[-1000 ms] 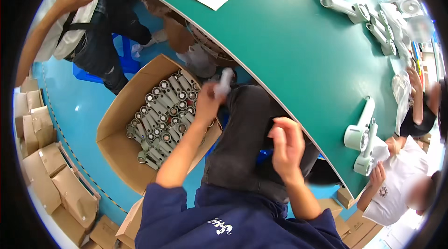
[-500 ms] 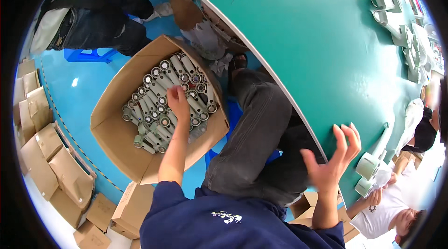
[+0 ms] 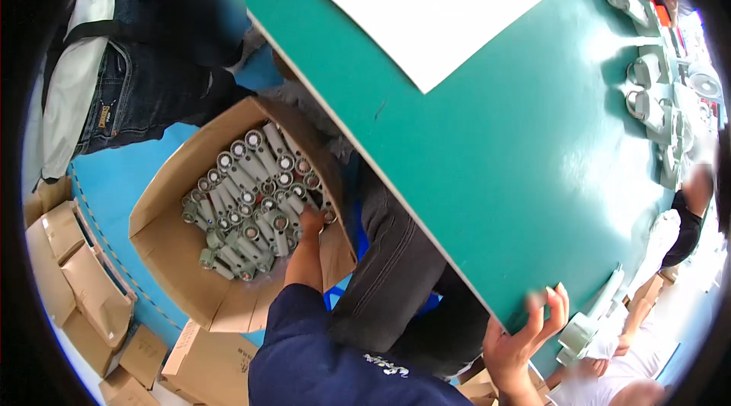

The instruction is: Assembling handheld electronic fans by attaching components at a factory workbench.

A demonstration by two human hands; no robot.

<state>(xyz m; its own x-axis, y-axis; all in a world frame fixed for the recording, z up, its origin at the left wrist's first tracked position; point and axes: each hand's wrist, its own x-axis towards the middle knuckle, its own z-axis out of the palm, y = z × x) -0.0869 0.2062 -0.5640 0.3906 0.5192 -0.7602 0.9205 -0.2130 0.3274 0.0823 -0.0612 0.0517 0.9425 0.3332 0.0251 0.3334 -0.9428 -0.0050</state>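
Among fans [image 3: 243, 179] sits the left hand [image 3: 311, 219], grip unclear; the right hand [image 3: 519, 347], well apart, spreads wide.

Left hand [image 3: 310, 220] down in cardboard box [image 3: 164, 242].
Sits among grey-green handheld fans [image 3: 242, 178] (grip too small to tell); right hand [image 3: 519, 343], fingers bent and spread, at edge of green table [image 3: 472, 162]. White sheet [image 3: 434, 10] lies on table, farther off.
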